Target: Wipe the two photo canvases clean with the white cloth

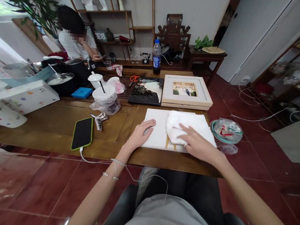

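Note:
A white flat frame or board (156,133) lies face down at the near edge of the low wooden table (56,123). My left hand (140,135) rests on its left edge, fingers stretched flat. My right hand (196,143) presses flat on a white towel (185,125) that lies across the board. Behind the board sit a white framed photo (186,91) and a dark unframed photo print (147,90).
A black phone in a green case (83,133) lies left of my hands, its cable running off the table. Nearby are a metal clip (99,119), a lidded cup in a plastic bag (105,98), scissors (134,78) and a cola bottle (156,57). A bin (225,132) stands at the right. Another person (75,39) sits at the far left.

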`<state>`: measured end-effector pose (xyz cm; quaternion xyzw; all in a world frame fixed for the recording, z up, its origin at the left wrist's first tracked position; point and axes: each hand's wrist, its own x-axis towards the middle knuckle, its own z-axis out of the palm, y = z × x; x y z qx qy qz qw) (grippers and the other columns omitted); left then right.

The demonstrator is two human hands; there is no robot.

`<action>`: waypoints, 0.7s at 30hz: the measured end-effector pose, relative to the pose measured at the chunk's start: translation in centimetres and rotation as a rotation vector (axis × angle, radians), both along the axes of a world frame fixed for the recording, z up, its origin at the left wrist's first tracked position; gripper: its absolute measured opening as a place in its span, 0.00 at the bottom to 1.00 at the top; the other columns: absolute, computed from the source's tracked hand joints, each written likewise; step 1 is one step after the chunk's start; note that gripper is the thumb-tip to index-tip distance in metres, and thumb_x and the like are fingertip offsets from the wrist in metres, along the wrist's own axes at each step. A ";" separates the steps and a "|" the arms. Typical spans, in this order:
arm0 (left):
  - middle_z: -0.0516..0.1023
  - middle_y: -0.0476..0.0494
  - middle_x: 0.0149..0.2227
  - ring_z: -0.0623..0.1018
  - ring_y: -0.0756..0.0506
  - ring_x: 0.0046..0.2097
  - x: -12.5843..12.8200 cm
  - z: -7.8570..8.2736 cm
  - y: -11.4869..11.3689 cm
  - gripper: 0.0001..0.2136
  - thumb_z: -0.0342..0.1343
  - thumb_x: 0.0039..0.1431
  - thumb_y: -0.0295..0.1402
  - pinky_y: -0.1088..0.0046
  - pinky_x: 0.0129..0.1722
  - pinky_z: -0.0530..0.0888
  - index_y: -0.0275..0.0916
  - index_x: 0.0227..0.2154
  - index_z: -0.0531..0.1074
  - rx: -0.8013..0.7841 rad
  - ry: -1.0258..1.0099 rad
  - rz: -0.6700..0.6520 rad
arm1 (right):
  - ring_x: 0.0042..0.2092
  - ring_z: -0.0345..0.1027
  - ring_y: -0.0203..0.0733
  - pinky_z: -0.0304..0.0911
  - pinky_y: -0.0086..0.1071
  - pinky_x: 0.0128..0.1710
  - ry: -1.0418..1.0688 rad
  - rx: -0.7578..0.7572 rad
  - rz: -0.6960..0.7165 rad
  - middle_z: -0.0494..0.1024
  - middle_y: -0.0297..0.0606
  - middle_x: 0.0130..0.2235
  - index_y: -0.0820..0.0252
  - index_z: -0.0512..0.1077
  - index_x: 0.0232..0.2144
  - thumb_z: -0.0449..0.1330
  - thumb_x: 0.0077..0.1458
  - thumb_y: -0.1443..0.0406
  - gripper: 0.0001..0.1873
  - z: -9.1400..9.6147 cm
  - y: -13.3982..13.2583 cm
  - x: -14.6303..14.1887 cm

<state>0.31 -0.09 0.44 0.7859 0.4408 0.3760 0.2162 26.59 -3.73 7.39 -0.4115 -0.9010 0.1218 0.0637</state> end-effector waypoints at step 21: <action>0.74 0.40 0.51 0.70 0.43 0.57 0.0 0.3 0.0 0.13 0.48 0.61 0.31 0.55 0.60 0.59 0.40 0.46 0.72 -0.008 0.006 -0.002 | 0.65 0.37 0.56 0.29 0.66 0.58 -0.063 0.164 -0.096 0.66 0.47 0.58 0.62 0.62 0.55 0.46 0.50 0.73 0.29 -1.8 5.4 -0.5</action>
